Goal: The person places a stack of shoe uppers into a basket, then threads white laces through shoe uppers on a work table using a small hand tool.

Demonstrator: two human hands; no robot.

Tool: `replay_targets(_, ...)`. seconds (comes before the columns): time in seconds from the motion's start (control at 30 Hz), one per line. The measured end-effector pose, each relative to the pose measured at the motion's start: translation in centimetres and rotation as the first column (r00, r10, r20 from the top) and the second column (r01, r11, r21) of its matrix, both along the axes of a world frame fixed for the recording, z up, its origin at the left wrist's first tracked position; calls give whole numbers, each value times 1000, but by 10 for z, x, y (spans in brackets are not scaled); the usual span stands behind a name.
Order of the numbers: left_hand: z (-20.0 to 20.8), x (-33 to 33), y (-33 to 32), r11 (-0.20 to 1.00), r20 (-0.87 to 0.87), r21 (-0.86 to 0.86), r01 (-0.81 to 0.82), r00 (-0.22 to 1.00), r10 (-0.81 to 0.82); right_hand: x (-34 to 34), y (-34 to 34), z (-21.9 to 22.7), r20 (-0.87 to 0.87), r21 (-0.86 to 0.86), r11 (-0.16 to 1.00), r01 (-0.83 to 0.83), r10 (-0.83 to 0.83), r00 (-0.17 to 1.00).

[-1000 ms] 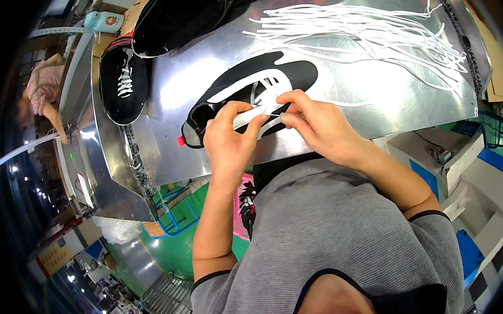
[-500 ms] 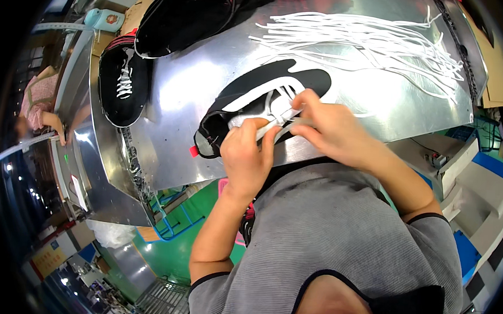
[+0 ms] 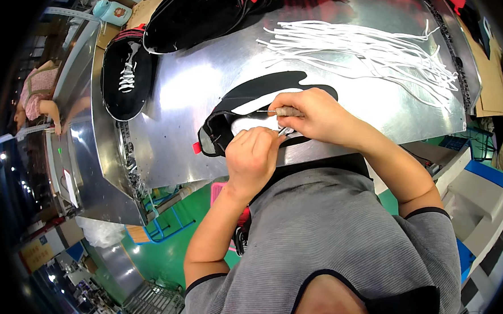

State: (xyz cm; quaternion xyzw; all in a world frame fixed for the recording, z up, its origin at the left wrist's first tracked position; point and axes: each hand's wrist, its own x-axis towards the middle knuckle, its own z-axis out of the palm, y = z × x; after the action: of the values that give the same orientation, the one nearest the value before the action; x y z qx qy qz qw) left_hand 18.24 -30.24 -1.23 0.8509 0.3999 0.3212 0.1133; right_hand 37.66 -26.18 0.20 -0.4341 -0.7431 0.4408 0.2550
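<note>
A black shoe upper (image 3: 272, 85) with a white band, grey heel and small red pull tab lies on its side on the metal table (image 3: 173, 130). My left hand (image 3: 252, 157) is closed in a pinch at the upper's near edge, by the white lacing; the fingers hide most of what they grip. In my right hand (image 3: 322, 116) is an awl-like tool (image 3: 288, 112) with a tan handle and a thin metal shaft. Its shaft points left across the upper's opening. Whether the tip is hooked, I cannot tell.
White shoelaces (image 3: 359, 49) lie in a loose bundle at the back right. A black upper with grey lacing (image 3: 110, 87) sits at the left edge, beside stacked black and red uppers (image 3: 196, 17). Another person (image 3: 41, 97) is at far left. Pale bins (image 3: 477, 197) stand right.
My right hand, which was pinching at the white lacing, now grips the tan-handled tool above the upper. My left hand stays at the near edge, slightly lower.
</note>
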Motion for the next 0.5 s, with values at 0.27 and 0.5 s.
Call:
replay_targets(0.27,11,-8,-1,985,-5,-171,18,1000,-19,15,25,46,-694,-196,949,246,-311,649)
replay_targets(0.5,14,-2,8,802,309,-587,-108,886,345,-19,8,-12,-368,-336,927,168,-293,882)
